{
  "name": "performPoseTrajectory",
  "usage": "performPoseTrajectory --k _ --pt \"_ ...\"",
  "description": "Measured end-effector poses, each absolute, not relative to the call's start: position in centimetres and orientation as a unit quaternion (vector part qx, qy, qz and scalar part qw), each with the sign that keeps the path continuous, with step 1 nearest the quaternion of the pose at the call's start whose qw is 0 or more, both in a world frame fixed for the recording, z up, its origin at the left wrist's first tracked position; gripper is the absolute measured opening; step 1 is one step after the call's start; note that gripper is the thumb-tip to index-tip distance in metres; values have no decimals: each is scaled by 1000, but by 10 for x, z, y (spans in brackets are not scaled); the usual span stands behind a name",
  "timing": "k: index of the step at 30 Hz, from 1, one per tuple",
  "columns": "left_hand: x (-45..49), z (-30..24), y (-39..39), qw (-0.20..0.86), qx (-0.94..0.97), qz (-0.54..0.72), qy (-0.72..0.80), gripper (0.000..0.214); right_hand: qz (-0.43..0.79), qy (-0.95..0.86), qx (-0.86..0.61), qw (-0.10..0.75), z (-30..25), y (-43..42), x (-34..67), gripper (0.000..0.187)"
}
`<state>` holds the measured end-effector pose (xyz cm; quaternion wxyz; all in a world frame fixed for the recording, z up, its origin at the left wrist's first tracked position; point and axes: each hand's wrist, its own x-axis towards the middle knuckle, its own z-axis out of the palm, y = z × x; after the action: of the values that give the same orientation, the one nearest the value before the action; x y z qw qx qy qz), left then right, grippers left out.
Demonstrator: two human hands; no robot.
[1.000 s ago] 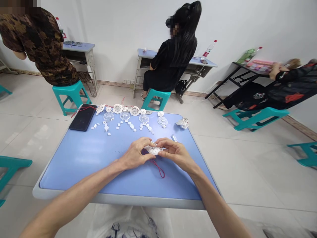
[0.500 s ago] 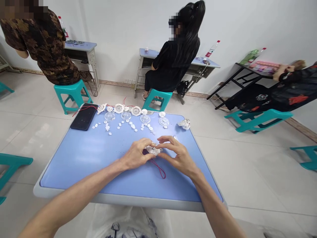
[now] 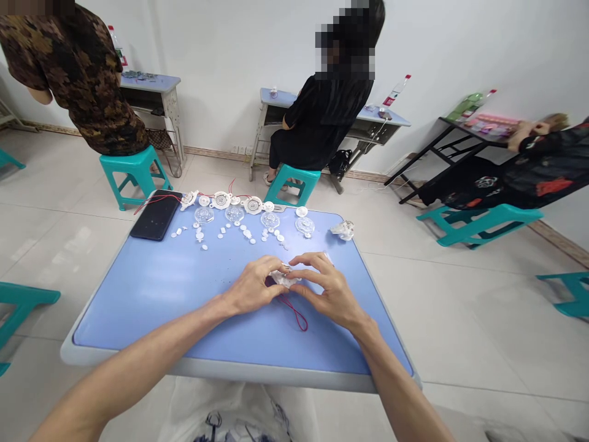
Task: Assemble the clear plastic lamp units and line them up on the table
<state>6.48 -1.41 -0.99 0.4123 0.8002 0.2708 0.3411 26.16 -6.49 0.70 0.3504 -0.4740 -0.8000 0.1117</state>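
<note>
The left hand (image 3: 252, 283) is pinching the white part (image 3: 286, 281) over the table (image 3: 151, 325), nearer its right edge than its left. The right hand (image 3: 335, 290) is curving around the part's right side; whether it is gripping, I cannot tell. The left should probably be steadying, the right pressing lightly, clear of the red cord (image 3: 302, 323). Bottle labels (image 3: 391, 98) beyond the far edge are showing too small to read.

Phone (image 3: 157, 218) on table (image 3: 151, 307), far left, small parts (image 3: 247, 234) right of it, cord (image 3: 288, 301) seemingly before held piece (image 3: 284, 280)
</note>
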Motion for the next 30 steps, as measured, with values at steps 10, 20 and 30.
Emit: performPoseTrajectory --k 10,20,30 --pt "65 -11 -13 413 802 340 266 19 109 -811 -460 345 6 -64 262 16" --pt "65 -10 -13 408 806 340 262 18 132 -801 -467 351 8 -63 260 10" --pt "65 -11 -12 418 804 331 264 22 148 -800 -467 346 8 -63 260 11"
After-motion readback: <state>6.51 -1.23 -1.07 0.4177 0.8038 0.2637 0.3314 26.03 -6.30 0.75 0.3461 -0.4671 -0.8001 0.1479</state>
